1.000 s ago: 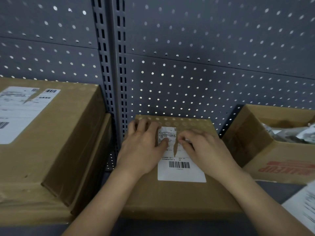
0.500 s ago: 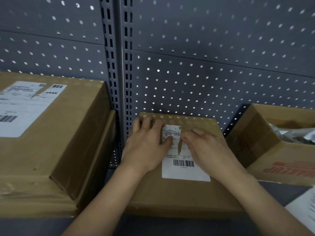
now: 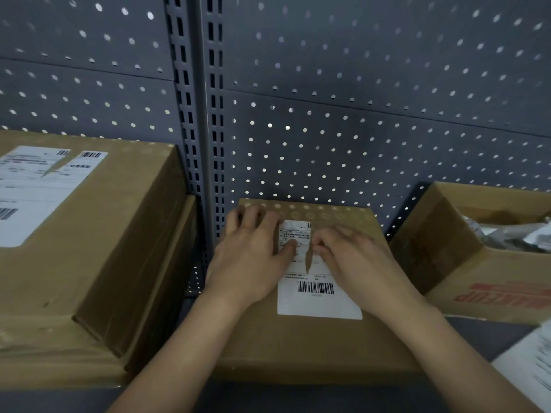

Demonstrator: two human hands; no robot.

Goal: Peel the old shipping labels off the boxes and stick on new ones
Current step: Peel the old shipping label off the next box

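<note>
Partly under both flat, released hands (image 3: 253, 257) (image 3: 357, 263), torn label (image 3: 316, 302) on box (image 3: 298, 353); print illegible.

Small brown box (image 3: 304, 347) flat on shelf, centre, against perforated back panel. White shipping label (image 3: 317, 299) stuck on top, barcode near front edge, torn slit running down through upper half. Large brown box (image 3: 119, 234) at left, taller, resting on flatter carton; white label (image 3: 35, 192) on top, also torn by upper edge, barcodes visible.
</note>
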